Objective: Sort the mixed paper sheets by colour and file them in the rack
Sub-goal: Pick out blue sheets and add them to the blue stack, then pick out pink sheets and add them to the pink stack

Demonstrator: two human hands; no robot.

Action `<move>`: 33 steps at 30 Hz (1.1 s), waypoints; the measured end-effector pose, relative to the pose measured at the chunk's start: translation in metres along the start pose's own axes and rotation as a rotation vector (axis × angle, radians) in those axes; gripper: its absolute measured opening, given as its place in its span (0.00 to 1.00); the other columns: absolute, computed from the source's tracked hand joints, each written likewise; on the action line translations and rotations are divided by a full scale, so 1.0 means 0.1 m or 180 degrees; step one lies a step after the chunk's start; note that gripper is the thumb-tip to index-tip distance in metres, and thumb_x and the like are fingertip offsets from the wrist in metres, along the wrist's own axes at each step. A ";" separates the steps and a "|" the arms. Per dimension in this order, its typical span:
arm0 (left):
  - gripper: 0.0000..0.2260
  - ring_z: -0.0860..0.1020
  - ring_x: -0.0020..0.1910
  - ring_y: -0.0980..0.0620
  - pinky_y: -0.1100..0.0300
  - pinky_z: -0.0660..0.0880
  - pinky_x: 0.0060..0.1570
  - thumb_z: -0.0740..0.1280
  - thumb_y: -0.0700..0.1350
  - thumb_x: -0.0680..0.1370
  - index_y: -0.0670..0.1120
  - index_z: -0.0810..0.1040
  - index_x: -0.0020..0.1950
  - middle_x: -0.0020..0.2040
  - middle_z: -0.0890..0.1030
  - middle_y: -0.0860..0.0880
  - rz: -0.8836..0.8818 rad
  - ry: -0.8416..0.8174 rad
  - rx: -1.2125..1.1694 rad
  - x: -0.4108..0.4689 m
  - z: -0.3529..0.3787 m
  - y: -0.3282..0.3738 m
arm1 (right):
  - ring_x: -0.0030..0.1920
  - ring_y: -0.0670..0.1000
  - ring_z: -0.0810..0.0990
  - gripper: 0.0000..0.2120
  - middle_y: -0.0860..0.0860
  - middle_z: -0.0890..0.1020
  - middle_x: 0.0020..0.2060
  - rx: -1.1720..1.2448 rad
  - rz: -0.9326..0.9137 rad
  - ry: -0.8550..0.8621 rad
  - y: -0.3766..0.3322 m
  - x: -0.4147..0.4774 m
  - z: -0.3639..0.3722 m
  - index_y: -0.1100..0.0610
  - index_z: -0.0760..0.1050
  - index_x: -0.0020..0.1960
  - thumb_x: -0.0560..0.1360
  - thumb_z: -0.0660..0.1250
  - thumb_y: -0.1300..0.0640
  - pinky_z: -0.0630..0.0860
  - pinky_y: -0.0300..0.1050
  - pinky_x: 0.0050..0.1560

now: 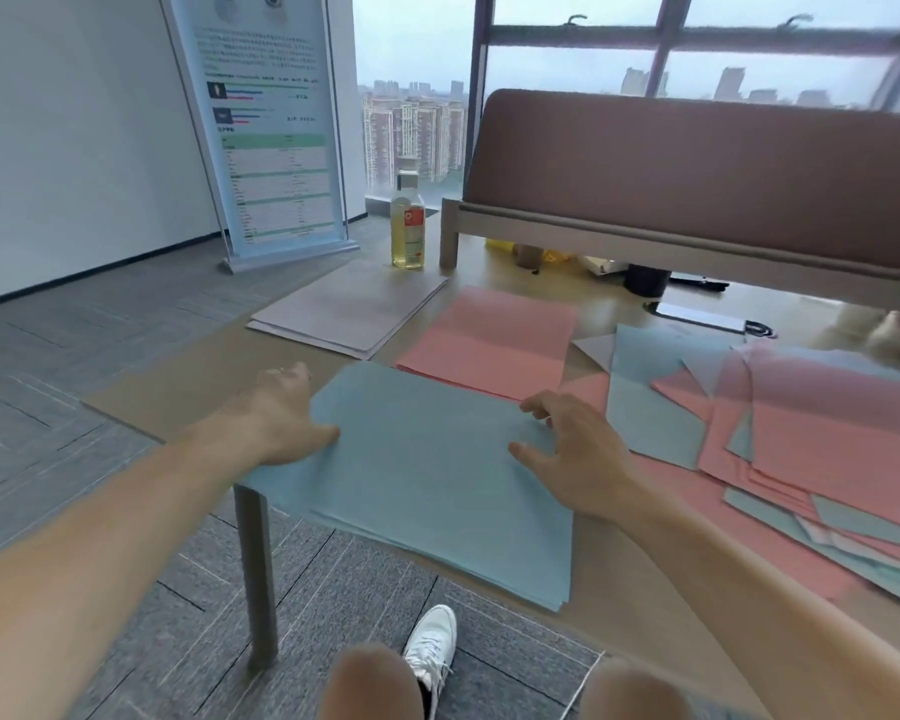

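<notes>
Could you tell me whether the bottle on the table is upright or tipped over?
Upright: the bottle stands on its base on the table, cap uppermost.

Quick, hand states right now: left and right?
Left hand: open, against the blue stack at its left edge, thumb on top.
Right hand: open, fingertips resting on the blue stack.

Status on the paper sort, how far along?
Done: blue stack, pink stack and pale stack lie separated on the table. In hand: left hand and right hand touch the blue stack. Left: mixed pile at right unsorted; no rack in view, filing not yet done.
</notes>
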State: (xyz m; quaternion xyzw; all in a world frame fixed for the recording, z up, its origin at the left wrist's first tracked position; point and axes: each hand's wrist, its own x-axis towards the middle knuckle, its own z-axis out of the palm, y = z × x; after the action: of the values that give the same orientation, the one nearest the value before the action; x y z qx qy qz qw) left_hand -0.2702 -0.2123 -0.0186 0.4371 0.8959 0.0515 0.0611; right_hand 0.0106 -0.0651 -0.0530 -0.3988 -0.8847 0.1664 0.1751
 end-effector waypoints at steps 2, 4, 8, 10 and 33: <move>0.37 0.70 0.69 0.43 0.49 0.69 0.66 0.69 0.69 0.69 0.46 0.68 0.69 0.68 0.71 0.44 -0.0065 0.0294 0.0858 -0.07 -0.08 0.20 | 0.63 0.50 0.74 0.22 0.49 0.75 0.63 0.0014 -0.0025 0.0047 0.05 -0.01 -0.07 0.50 0.71 0.67 0.76 0.69 0.45 0.72 0.48 0.61; 0.36 0.69 0.69 0.44 0.50 0.68 0.66 0.68 0.69 0.70 0.48 0.68 0.71 0.68 0.71 0.45 0.0186 0.0478 0.0959 -0.12 -0.18 0.50 | 0.63 0.50 0.74 0.22 0.48 0.76 0.62 0.0062 -0.0008 0.0150 0.14 -0.02 -0.21 0.51 0.72 0.67 0.76 0.69 0.46 0.71 0.44 0.60; 0.20 0.76 0.59 0.50 0.56 0.73 0.59 0.70 0.60 0.75 0.52 0.77 0.62 0.59 0.78 0.52 0.1073 0.0098 -0.0611 -0.19 -0.21 1.41 | 0.60 0.50 0.76 0.19 0.48 0.77 0.59 0.0013 0.0298 0.0386 0.51 -0.08 -0.66 0.51 0.74 0.65 0.77 0.69 0.47 0.71 0.44 0.56; 0.15 0.77 0.53 0.52 0.57 0.74 0.56 0.70 0.57 0.76 0.51 0.79 0.58 0.55 0.79 0.53 0.1543 -0.0078 -0.1022 -0.22 -0.12 1.94 | 0.60 0.52 0.76 0.18 0.49 0.78 0.58 -0.0011 0.0528 0.0475 0.79 -0.18 -0.93 0.53 0.75 0.64 0.77 0.68 0.47 0.72 0.46 0.58; 0.04 0.77 0.37 0.49 0.57 0.77 0.41 0.67 0.42 0.80 0.43 0.76 0.46 0.39 0.78 0.47 0.0525 -0.1627 -0.3086 -0.24 0.43 4.51 | 0.55 0.54 0.77 0.28 0.54 0.77 0.58 0.1596 0.2647 0.1177 2.74 -1.22 -2.02 0.55 0.73 0.69 0.72 0.76 0.50 0.75 0.49 0.60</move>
State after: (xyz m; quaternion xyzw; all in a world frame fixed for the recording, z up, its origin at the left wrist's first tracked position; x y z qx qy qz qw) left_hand 0.1014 0.0463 0.0061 0.4261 0.6891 0.3549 0.4665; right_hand 0.3530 0.0445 -0.0151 -0.6852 -0.5386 0.3555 0.3377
